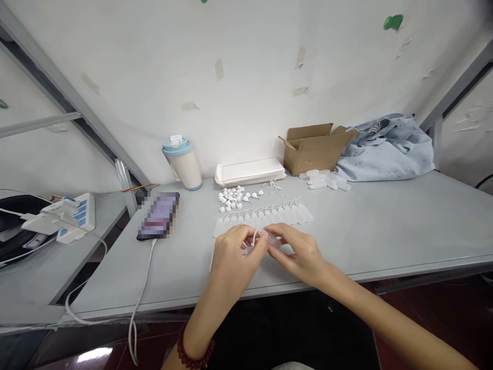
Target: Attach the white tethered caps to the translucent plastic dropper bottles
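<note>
My right hand pinches a small translucent plastic bottle just above the front part of the table. Against its left end, my left hand is closed on a thin white strap, which curves out between the fingers. The fingertips of both hands meet there and hide how strap and bottle join. Right behind the hands lies a row of similar translucent bottles with thin straps at their far ends. Small white caps are piled beyond the row, beside several loose white straps.
Loose translucent bottles lie before an open cardboard box, with a light-blue cloth bundle to its right. White flat boxes and a tumbler stand along the wall. A phone with a charging cable lies left.
</note>
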Demonstrator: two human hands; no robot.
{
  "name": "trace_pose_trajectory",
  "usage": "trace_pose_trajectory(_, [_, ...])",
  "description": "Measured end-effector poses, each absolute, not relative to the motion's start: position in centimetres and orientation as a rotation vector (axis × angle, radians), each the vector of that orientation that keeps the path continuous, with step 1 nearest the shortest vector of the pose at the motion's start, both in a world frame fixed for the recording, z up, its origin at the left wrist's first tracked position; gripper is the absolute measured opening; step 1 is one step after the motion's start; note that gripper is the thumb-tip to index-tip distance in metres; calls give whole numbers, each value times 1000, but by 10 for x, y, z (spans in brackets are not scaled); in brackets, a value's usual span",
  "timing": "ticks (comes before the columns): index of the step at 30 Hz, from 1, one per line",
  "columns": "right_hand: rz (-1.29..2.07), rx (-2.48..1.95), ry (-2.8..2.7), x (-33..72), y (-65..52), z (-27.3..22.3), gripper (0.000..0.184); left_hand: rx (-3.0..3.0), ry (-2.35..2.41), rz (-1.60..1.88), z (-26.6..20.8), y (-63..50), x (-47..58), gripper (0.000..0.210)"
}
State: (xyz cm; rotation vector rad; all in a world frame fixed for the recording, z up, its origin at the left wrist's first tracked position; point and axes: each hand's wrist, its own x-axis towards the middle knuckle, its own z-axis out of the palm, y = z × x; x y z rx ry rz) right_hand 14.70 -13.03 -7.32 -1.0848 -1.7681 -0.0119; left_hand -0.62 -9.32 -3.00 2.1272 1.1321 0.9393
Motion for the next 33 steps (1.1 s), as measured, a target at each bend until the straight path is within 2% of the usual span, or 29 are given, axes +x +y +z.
trace_pose_trajectory(3, [-35,-1089,-1800,147,-130,-75,21,2126,1128,943,-32,-93,-4,20])
trace_pose_trajectory(6, [86,-1159,-1782,148,-130,-73,18,2138,1063,932,-33,-91,-4,16])
trace_pose_trajectory(10, [526,-1253,-1629,149,-131,-64,13,2204,991,896,-30,-89,-10,10])
trace_pose_trajectory(14, [1070,-1145,-1370,150,-130,-56,20,2394,911,926,-24,-90,-18,4])
trace_pose_trajectory(18, [1391,-959,-1173,153,-128,-53,19,2659,769,929,-20,-92,-20,18])
trace_pose_trajectory(26, [1394,-918,-1140,151,-128,-53,15,2968,739,825,-21,-95,-16,41])
trace_pose_trajectory(33, [1308,-1040,-1134,147,-129,-51,16,2952,749,746,-24,-97,-14,41])
